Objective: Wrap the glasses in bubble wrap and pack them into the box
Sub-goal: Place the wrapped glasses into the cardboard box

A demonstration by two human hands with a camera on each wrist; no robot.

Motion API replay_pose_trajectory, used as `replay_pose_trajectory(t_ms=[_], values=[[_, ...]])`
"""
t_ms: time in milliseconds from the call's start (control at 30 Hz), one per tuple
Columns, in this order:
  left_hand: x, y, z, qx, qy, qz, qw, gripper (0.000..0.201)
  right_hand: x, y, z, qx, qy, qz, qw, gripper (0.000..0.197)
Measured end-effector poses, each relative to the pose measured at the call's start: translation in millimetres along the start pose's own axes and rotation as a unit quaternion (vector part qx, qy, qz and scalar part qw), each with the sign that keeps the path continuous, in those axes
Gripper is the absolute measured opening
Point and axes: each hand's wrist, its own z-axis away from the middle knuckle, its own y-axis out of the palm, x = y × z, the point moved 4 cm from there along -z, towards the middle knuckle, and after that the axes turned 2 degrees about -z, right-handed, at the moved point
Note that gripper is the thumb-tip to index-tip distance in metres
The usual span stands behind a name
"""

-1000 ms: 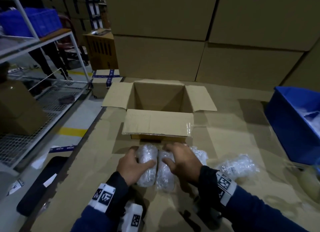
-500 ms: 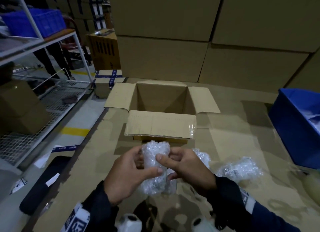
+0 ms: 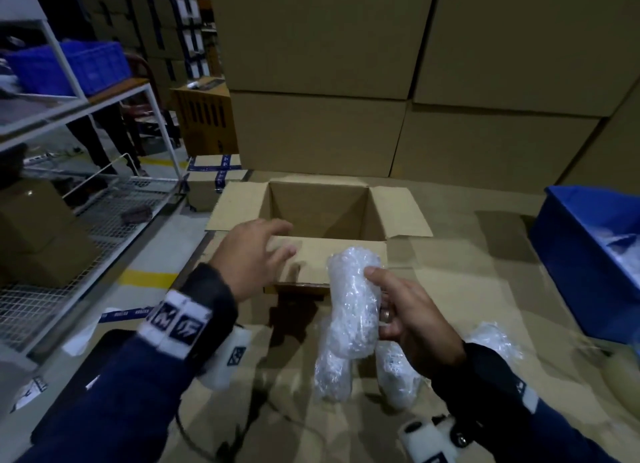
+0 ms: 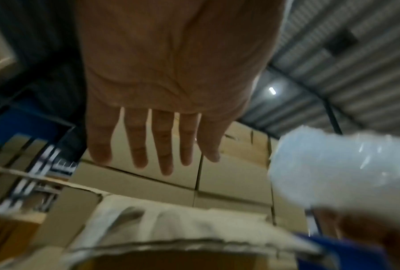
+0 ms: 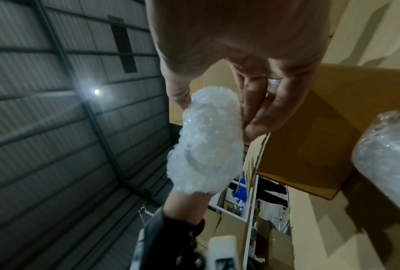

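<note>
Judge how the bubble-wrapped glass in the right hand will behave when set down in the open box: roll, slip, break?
The wrapped glass looks cylindrical, so laid on its side it would probably roll. The right hand holds it alone with thumb and fingers, so it is likely light. Its bubble wrap looks soft and grippy, probably cushioning a gentle drop into the cardboard box.

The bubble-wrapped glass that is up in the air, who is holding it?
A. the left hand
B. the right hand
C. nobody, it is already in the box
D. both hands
B: the right hand grips the clear bubble-wrapped glass, thumb across its front, while the left hand reaches, fingers straight, over the near flap of the open brown cardboard box.
</note>
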Motion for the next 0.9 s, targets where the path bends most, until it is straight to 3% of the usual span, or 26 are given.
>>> replay_pose_trajectory(t_ms=[67,133,200,233,333,433,700,900], values=[[7,18,-22,0.072,-0.002,-0.125,0.99,0.059,-3,-2,0,-0.017,0.019,-0.037,0.999,0.032],[12,31,-36,0.141,-0.015,-0.205,0.968,0.07,-6,-4,-4,-0.016,0.039,-0.071,0.997,0.053],[17,38,-43,0.182,-0.026,-0.236,0.954,0.072,-6,-2,-5,-0.013,0.065,-0.093,0.993,0.068],[18,38,-45,0.189,-0.031,-0.233,0.954,0.069,-4,-2,-6,-0.01,0.072,-0.101,0.992,0.065],[19,36,-47,0.19,-0.039,-0.223,0.955,0.046,3,-6,-15,0.006,0.074,-0.13,0.989,0.052],[18,32,-44,0.172,-0.058,-0.228,0.957,0.023,17,-8,-21,0.02,0.079,-0.163,0.983,0.052],[24,11,-5,0.098,-0.102,-0.274,0.951,0.023,51,0,-34,0.071,0.022,-0.124,0.99,0.047],[44,-5,56,0.068,-0.142,-0.255,0.954,0.022,54,13,-45,0.054,0.0,-0.054,0.997,0.048]])
